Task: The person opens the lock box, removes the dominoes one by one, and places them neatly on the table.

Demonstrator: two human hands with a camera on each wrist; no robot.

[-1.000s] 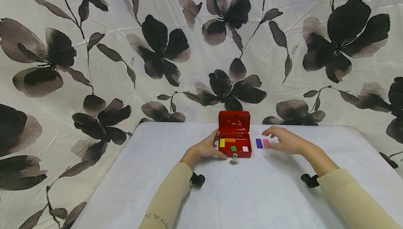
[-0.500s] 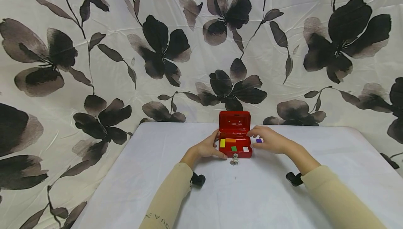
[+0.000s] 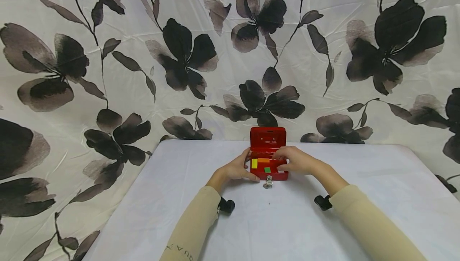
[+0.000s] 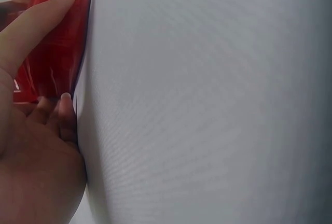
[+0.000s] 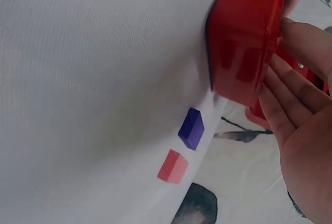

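A red cash box [image 3: 268,176] stands with its lid up. Inside lie a yellow block [image 3: 254,163], an orange block [image 3: 263,160] and a green block [image 3: 267,170]. My left hand [image 3: 235,168] grips the box's left side, its thumb along the front and its fingers at the side wall. My right hand [image 3: 301,161] reaches over the right wall, with its fingertips down inside the box. In the right wrist view the wall hides those fingertips, and I cannot tell whether they hold a block.
A purple block [image 5: 192,129] and a pink block [image 5: 173,167] lie on the white tabletop [image 3: 273,225] to the right of the box. Keys [image 3: 268,182] hang at the box's front lock. A floral cloth [image 3: 215,73] hangs behind the table.
My right hand has moved left from beside the pink and purple blocks into the box, and now covers the white block seen there earlier. My left hand has stayed on the box.
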